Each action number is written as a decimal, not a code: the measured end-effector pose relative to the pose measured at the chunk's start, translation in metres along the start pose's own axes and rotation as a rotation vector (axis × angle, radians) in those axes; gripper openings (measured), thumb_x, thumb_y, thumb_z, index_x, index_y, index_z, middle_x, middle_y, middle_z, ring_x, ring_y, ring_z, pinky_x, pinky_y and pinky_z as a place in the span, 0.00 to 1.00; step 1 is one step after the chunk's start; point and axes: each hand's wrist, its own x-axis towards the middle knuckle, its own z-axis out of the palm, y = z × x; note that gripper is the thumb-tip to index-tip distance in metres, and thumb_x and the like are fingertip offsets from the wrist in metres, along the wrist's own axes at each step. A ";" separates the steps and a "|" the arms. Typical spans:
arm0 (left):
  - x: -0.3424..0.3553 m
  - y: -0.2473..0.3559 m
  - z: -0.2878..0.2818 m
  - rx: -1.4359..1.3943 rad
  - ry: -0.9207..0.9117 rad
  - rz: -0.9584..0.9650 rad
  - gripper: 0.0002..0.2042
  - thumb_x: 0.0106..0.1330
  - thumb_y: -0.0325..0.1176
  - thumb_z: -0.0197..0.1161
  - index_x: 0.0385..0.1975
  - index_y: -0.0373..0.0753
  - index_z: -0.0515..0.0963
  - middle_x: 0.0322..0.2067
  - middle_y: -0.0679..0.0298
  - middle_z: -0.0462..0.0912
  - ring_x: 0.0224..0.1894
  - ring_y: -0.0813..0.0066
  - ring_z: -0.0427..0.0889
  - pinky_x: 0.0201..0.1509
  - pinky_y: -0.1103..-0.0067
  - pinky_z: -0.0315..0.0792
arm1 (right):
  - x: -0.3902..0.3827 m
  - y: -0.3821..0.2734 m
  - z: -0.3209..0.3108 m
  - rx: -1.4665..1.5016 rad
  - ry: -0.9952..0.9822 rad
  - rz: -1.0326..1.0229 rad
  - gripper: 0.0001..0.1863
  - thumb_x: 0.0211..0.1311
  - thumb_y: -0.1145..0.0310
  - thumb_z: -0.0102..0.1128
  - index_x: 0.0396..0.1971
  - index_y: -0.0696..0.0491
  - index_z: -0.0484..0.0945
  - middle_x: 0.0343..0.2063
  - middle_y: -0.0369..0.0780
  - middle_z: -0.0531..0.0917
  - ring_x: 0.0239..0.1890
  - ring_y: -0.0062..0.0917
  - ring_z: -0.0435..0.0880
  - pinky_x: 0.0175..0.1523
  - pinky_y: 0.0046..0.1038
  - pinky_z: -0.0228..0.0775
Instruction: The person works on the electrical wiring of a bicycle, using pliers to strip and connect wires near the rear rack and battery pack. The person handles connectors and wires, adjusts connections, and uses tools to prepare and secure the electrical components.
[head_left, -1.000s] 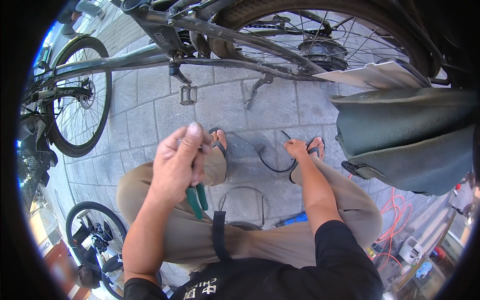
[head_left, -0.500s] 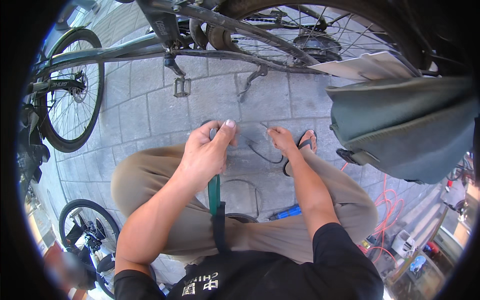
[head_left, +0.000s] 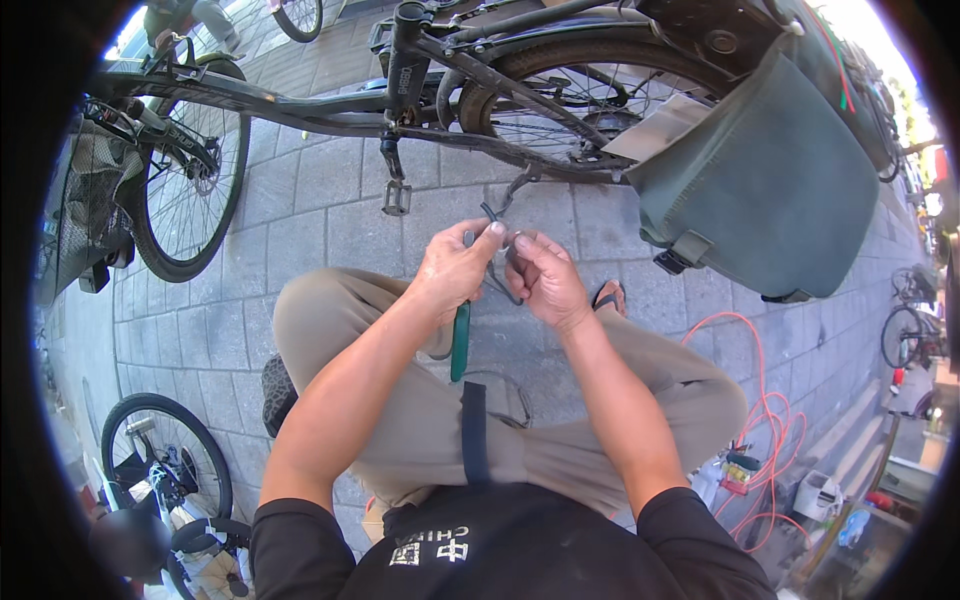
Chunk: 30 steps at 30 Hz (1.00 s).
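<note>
My left hand (head_left: 460, 268) is closed around a slim green-handled tool (head_left: 460, 342), whose handle hangs below the palm; its working end is hidden by my fingers. A thin dark cable (head_left: 511, 296) loops down between my hands, and a short dark end of it sticks up past my left thumb. Close beside it, my right hand (head_left: 550, 282) pinches the cable with thumb and forefinger. Both hands are above the paving between my bent knees. Just beyond them stands the bicycle's kickstand (head_left: 521, 184).
An electric-looking bicycle (head_left: 330, 108) spans the far side, with a pedal (head_left: 396, 198) jutting toward me and a grey-green pannier bag (head_left: 760, 190) at right. An orange hose (head_left: 765, 400) coils at lower right near a toolbox area. Another bicycle wheel (head_left: 166, 452) is at lower left.
My right hand has moved left and now meets the left hand, bringing the cable with it. The view has shifted, showing more of the bag and bicycle.
</note>
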 end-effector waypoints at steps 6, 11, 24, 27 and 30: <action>-0.016 -0.002 -0.021 -0.159 -0.114 0.118 0.15 0.81 0.46 0.65 0.49 0.40 0.85 0.19 0.78 0.68 0.18 0.88 0.64 0.20 0.82 0.60 | -0.022 0.011 0.003 0.032 0.234 -0.232 0.11 0.76 0.62 0.67 0.47 0.54 0.85 0.36 0.36 0.86 0.34 0.21 0.83 0.39 0.25 0.72; -0.014 0.001 -0.029 -0.105 -0.107 0.169 0.15 0.82 0.45 0.64 0.50 0.38 0.82 0.20 0.73 0.69 0.15 0.86 0.62 0.20 0.78 0.70 | -0.021 0.070 -0.086 -0.651 0.506 0.155 0.16 0.71 0.59 0.69 0.46 0.57 0.87 0.33 0.35 0.88 0.32 0.21 0.85 0.36 0.27 0.75; -0.019 0.028 -0.017 -0.319 -0.082 0.157 0.14 0.83 0.43 0.64 0.54 0.38 0.82 0.39 0.66 0.83 0.23 0.84 0.69 0.20 0.82 0.66 | -0.042 0.074 -0.103 -0.600 0.605 0.294 0.24 0.77 0.51 0.66 0.47 0.61 0.86 0.30 0.37 0.86 0.26 0.21 0.82 0.30 0.30 0.75; -0.019 0.037 -0.015 -0.391 -0.111 0.204 0.15 0.83 0.43 0.64 0.55 0.37 0.82 0.45 0.66 0.84 0.27 0.83 0.72 0.21 0.83 0.65 | -0.054 0.036 -0.048 -0.420 0.277 0.070 0.22 0.80 0.51 0.65 0.48 0.59 0.86 0.32 0.35 0.86 0.33 0.19 0.84 0.40 0.27 0.79; -0.023 0.038 -0.014 -0.434 -0.142 0.191 0.15 0.82 0.43 0.64 0.56 0.37 0.81 0.44 0.65 0.84 0.29 0.83 0.72 0.22 0.84 0.66 | -0.076 0.012 0.020 -0.530 0.070 -0.105 0.21 0.81 0.52 0.65 0.46 0.58 0.86 0.36 0.34 0.86 0.41 0.19 0.85 0.48 0.25 0.79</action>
